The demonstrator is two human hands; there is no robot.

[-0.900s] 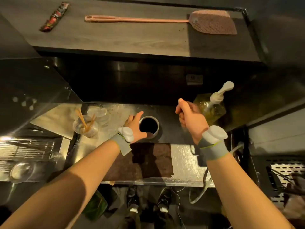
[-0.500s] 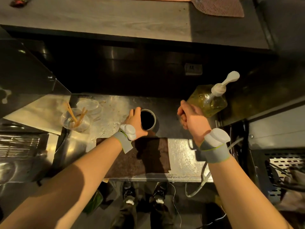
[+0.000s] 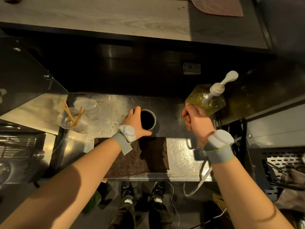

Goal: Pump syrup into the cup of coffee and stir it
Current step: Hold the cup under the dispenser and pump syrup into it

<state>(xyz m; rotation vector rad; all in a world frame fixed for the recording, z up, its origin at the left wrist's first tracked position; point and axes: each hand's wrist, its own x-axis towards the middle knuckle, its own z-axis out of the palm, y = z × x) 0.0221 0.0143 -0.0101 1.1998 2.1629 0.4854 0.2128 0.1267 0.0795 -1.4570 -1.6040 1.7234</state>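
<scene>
A grey cup of dark coffee stands on the steel counter, just behind a brown mat. My left hand wraps around the cup's left side and near rim. A yellow-green syrup bottle with a white pump stands to the right of the cup, its nozzle pointing up and away to the right. My right hand is curled in a fist against the bottle's near left corner. I see nothing in that fist.
A clear plastic cup with wooden stir sticks stands left of the coffee, a clear lid behind it. The brown mat lies at the counter's front edge. A grey cable hangs over that edge. A raised wooden shelf runs behind.
My head has tilted down, so the view has shifted. My right fist has edged closer to the syrup bottle. My left hand has stayed on the cup.
</scene>
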